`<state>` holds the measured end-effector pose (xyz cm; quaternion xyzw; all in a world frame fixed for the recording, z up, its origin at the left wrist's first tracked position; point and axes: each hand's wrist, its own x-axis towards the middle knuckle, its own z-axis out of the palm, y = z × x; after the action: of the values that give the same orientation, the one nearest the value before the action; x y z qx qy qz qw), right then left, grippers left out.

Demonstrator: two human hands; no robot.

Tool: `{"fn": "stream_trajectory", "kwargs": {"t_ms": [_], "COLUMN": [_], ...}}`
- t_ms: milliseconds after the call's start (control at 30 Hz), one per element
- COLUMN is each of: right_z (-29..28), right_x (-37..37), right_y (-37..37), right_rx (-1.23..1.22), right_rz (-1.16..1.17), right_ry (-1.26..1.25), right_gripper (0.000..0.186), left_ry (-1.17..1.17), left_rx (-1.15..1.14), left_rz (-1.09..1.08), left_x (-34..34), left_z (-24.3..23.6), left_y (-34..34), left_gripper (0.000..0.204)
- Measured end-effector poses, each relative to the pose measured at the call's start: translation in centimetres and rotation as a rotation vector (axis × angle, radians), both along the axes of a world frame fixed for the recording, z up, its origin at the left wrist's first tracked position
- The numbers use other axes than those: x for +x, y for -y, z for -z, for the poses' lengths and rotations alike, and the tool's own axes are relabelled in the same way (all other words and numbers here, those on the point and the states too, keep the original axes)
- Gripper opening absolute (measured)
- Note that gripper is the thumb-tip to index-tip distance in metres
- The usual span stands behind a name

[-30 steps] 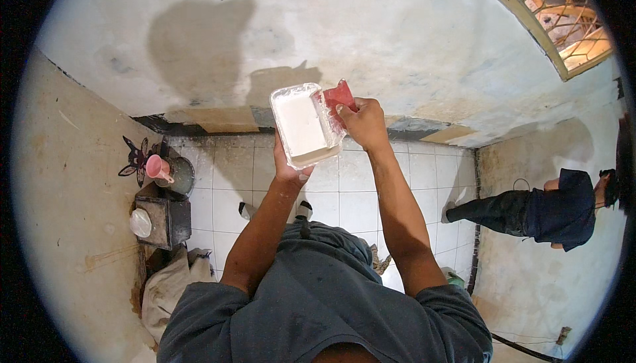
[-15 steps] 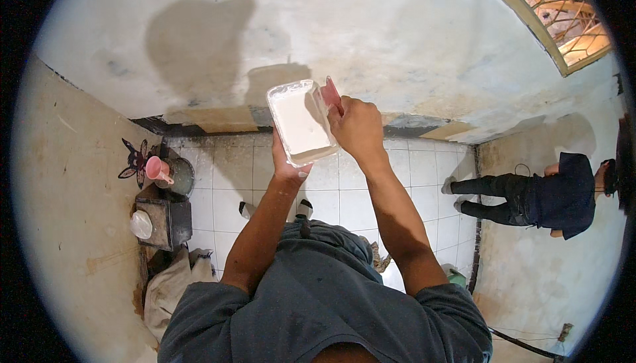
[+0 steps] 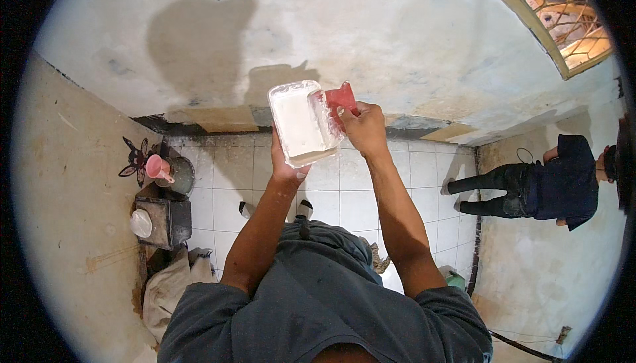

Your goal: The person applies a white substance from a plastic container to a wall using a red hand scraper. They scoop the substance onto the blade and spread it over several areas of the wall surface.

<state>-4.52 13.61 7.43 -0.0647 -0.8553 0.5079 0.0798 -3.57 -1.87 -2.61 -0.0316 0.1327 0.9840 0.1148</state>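
A white rectangular tub (image 3: 277, 119) rests in my left hand (image 3: 286, 167), whose fingers wrap its underside and left edge. Smooth off-white paste (image 3: 298, 121) covers the tub's bottom. My right hand (image 3: 366, 129) grips a red flat scraper (image 3: 342, 99), its blade turned broad side up at the tub's right rim. White paste smears the scraper's edge and that rim. Both hands are held out in front of the patchy, pale wall (image 3: 371, 45).
A barred window (image 3: 563, 11) sits upper right. Another person (image 3: 550, 181) stands by the right wall. At left are a dark box (image 3: 171, 220) with a white bag (image 3: 141, 223), a bucket (image 3: 185, 176), a pink dipper (image 3: 157, 166) and a crumpled cloth (image 3: 169, 290). White tiles (image 3: 318, 204) cover the floor.
My right hand has turned the scraper so its red face now shows broadly at the tub's right rim. The tub has barely moved. The other person has shifted slightly.
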Motion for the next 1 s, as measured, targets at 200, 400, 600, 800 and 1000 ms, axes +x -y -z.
{"fn": "stream_trajectory", "kwargs": {"t_ms": [200,400,600,800,1000], "right_z": [-1.9,-0.7,0.7,1.0,-1.2], "right_x": [0.6,1.5,2.7,2.9,2.3], "right_y": [0.4,0.5,2.0,4.9,4.4], "right_rx": [0.206,0.354,0.056,0.027,-0.003], "right_rz": [0.008,0.016,0.099,0.078,0.026], "right_ry": [-0.114,-0.151,-0.153,-0.194,-0.151], "right_gripper": [0.025,0.021,0.020,0.020,0.021], "left_ry": [-0.018,0.073,0.067,-0.036,0.041], "left_rx": [0.026,0.029,0.049,0.108,0.106], "left_rz": [-0.004,-0.036,0.018,0.041,-0.012], "left_x": [-0.2,-0.2,0.1,-0.5,-0.2], "left_z": [-0.3,-0.6,-1.6,-0.4,-1.0], "left_y": [-0.3,-0.3,-0.9,-0.9,-1.3], "left_gripper": [0.055,0.056,0.057,0.056,0.046]}}
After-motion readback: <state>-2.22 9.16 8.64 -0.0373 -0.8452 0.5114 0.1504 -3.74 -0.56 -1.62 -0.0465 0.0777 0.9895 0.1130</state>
